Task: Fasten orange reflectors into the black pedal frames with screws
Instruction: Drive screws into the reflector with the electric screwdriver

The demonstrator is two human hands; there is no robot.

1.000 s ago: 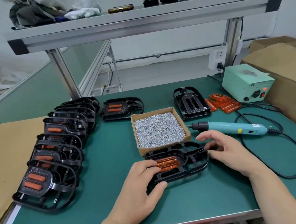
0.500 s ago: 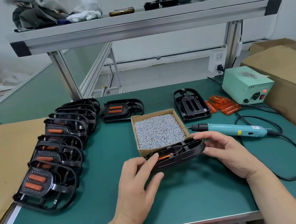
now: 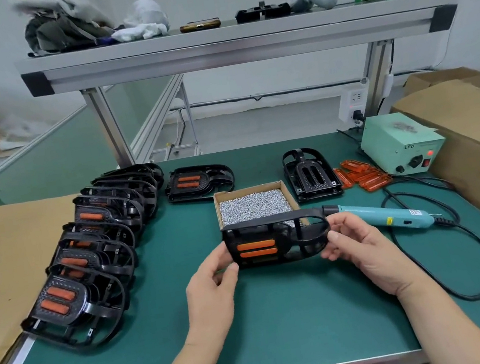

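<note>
I hold a black pedal frame tilted up above the green mat, two orange reflectors showing in its face. My left hand pinches its left end. My right hand grips the looped right end. Behind it stands a cardboard box of screws. The teal electric screwdriver lies on the mat to the right. An empty black frame and a pile of loose orange reflectors sit further back.
A row of several black frames with reflectors leans along the mat's left side, one more frame behind. A pale green power supply stands at the back right; its black cable loops over the mat. Cardboard boxes flank the right edge.
The frame lay flat on the mat a second ago; both hands have lifted it and turned it over, so its reflector face now tilts toward me.
</note>
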